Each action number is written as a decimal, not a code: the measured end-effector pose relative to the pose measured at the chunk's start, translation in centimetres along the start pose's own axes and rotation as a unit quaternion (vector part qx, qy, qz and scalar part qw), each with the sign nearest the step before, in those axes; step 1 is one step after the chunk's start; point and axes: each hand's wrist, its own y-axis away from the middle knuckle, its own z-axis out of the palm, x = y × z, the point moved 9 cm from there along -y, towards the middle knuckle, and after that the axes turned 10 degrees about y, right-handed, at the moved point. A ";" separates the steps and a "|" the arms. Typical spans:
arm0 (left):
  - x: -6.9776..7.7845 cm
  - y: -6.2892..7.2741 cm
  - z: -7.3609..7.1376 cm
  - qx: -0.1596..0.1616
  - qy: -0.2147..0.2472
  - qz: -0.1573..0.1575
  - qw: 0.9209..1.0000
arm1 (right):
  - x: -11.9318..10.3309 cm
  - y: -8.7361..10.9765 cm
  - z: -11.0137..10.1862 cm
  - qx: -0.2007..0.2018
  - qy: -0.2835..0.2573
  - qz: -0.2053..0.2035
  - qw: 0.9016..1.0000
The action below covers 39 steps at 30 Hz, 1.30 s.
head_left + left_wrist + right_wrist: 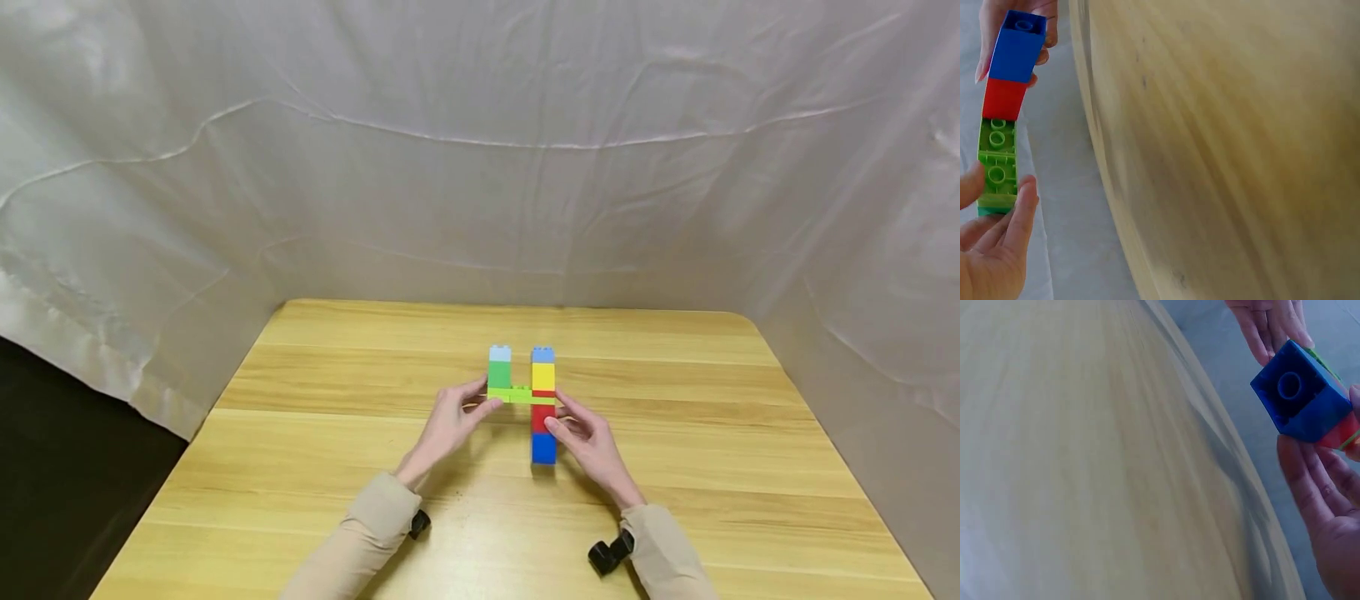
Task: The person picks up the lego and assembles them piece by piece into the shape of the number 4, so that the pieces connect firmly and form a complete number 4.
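Observation:
Both hands hold one joined structure of toy building bricks. Its right column stacks a light blue brick [543,356], a yellow brick [543,377], thin red and lime layers, a red brick [542,419] and a dark blue brick [1017,55] at the bottom. A lime green plate [520,395] bridges to a shorter left column, where a green brick [498,374] carries a pale blue one [500,353]. My left hand [447,421] pinches the plate's left end. With thumb and fingers, my right hand [596,446] grips the right column around the red brick.
Beneath the hands lies a wooden table [337,375]. Pale grey sheeting [480,208] hangs behind it and at both sides. Each sleeve has a small black device near the wrist, the right one [611,552] showing more fully.

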 end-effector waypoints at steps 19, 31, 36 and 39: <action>-2.1 -0.7 0.1 0.012 -0.069 -0.075 0.995 | 0.4 -0.4 0.6 -0.018 0.116 0.002 0.993; -3.1 -1.8 0.9 -0.046 -0.092 -0.089 0.991 | 1.1 -1.3 0.5 -0.017 0.189 0.002 0.982; -3.5 -2.0 1.3 -0.061 -0.115 -0.103 0.986 | 1.5 -1.6 0.9 -0.037 0.189 0.018 0.981; -3.7 -2.0 1.4 -0.074 -0.117 -0.112 0.984 | 1.8 -1.6 1.0 -0.044 0.178 0.033 0.982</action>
